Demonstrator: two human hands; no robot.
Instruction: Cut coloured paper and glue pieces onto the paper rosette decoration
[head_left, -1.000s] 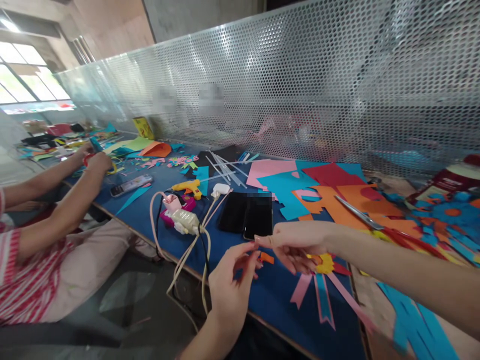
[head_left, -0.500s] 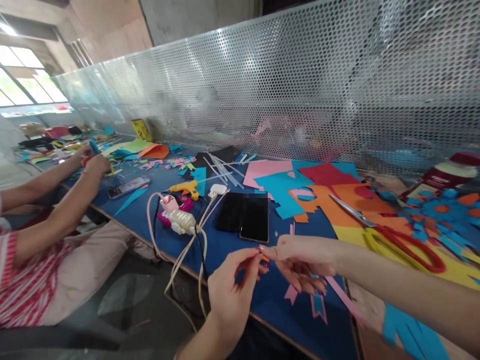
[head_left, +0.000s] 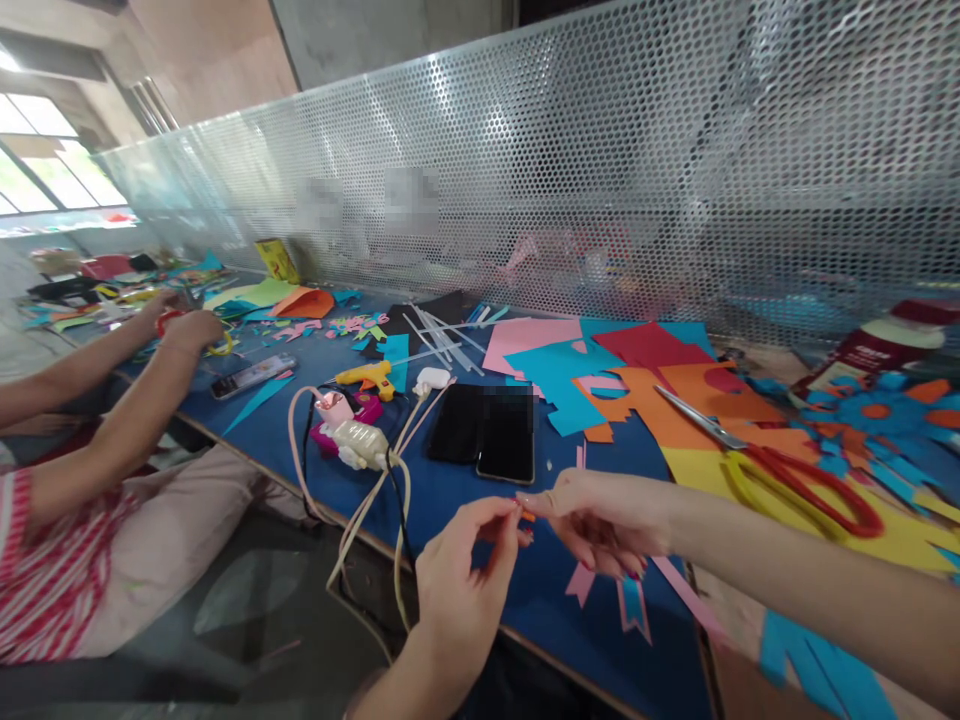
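Note:
My left hand (head_left: 466, 575) is pinched, thumb against fingertips, above the front edge of the blue table. From the right, my right hand (head_left: 600, 520) meets it, thumb and forefinger closed at the same spot. A small orange piece (head_left: 529, 517) shows between the touching fingertips; most of it is hidden, and I cannot tell its exact shape. Beneath my right hand lie pink and blue paper ribbon tails (head_left: 634, 608), with their upper part covered by the hand. Just behind the hands are a dark phone (head_left: 506, 445) and a black flat item (head_left: 454, 422).
Red-and-yellow-handled scissors (head_left: 799, 485) lie on coloured paper (head_left: 675, 405) at right, near a blue paper flower (head_left: 874, 408) and a bottle (head_left: 874, 345). Plugs and cables (head_left: 360, 442), a yellow glue gun (head_left: 369, 377) and glue sticks (head_left: 442, 335) lie left. Another person's hands (head_left: 187, 325) work farther left.
My two hands stay together at the same spot, with only slight finger movement. The view shifts a little, and the other person's hands and the blue item there have moved slightly.

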